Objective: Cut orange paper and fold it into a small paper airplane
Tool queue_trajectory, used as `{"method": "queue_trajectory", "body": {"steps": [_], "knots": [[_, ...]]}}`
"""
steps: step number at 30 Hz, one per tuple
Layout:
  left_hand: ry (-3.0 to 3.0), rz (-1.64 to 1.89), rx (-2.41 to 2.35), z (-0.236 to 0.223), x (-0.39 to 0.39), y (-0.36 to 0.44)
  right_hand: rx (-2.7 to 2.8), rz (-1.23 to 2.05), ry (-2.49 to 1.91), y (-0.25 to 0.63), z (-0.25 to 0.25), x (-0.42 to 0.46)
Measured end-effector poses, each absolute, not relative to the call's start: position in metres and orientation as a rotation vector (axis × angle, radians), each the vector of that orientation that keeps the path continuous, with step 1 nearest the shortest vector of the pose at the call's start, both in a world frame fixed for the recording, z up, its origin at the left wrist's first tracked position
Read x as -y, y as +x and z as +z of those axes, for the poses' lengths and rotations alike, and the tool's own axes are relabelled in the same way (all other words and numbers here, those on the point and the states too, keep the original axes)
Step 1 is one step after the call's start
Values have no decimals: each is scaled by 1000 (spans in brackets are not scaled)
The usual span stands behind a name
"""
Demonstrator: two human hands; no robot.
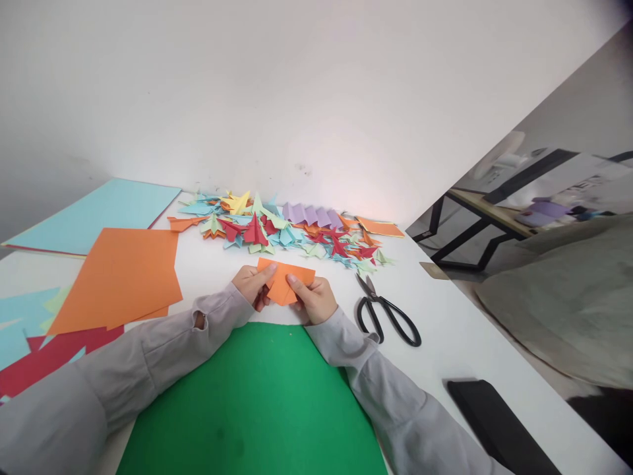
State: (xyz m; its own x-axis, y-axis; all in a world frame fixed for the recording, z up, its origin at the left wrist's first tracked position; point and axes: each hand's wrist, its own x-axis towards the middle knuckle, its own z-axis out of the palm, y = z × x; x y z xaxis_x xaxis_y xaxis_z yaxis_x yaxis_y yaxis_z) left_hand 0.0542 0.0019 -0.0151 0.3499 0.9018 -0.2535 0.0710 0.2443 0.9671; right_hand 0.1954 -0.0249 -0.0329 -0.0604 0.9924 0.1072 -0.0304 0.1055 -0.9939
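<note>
Between my two hands is a small orange folded paper (281, 287), wide along its top edge and narrower at the bottom, with crease lines on its face. My left hand (251, 285) pinches its left side, thumb on top and fingers behind. On the other side my right hand (316, 298) grips it the same way, the thumb pressing near its middle. Both hands are just past the far edge of a green sheet (252, 402). Fingers behind the paper are mostly hidden.
Many-coloured folded paper pieces (254, 231) lie heaped along the wall. Black-handled scissors (388, 310) rest right of my hands, a black flat object (499, 422) nearer. At left are orange sheets (128, 277), a light blue sheet (109, 211) and red scraps (54, 356).
</note>
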Motion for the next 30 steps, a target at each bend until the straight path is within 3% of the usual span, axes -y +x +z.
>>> {"method": "queue_trajectory", "body": {"steps": [30], "knots": [[1251,735,-1089,-17,-3,54,1217,1213,-1140,195,-38,23]]}}
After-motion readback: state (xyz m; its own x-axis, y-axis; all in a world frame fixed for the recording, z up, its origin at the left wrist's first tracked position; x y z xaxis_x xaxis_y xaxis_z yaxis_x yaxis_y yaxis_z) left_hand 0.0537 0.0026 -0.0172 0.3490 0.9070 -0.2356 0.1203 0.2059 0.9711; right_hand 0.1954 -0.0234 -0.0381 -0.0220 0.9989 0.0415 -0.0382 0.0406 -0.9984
